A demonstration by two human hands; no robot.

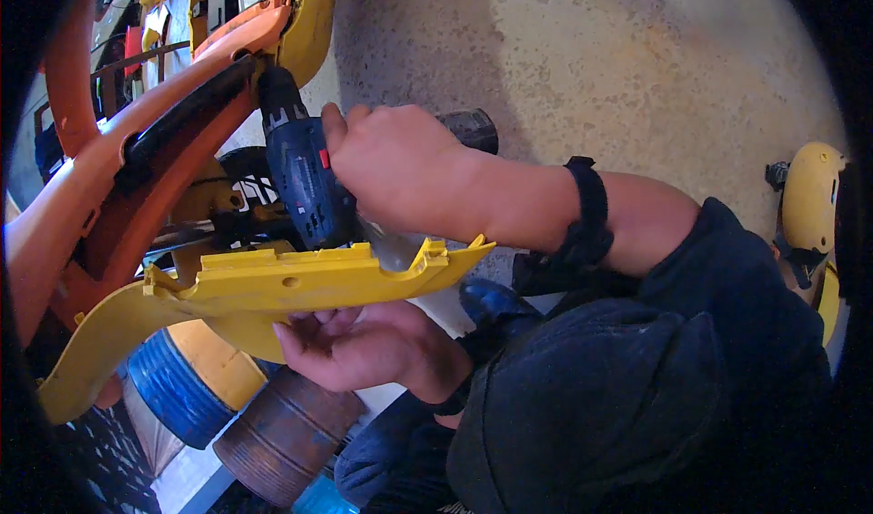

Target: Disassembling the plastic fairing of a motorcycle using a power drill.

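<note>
My right hand (400,164) is closed on a dark blue cordless drill (305,182), whose chuck points up toward the joint of an orange machine frame (155,136) with a black bar in it. Just below the drill, a curved yellow plastic panel (318,273) lies across the view, and its wide left end reaches down to the lower left. My left hand (350,341) grips the panel's underside with curled fingers, partly hidden by it. A yellow part (309,23) sits at the frame's upper end.
A blue drum (177,396) and a rusty drum (282,432) stand at lower left. A dark cylinder (468,130) is behind my right hand on the mottled floor (637,77). A yellow object (809,196) is at far right. Dark clothing (591,405) fills the lower right.
</note>
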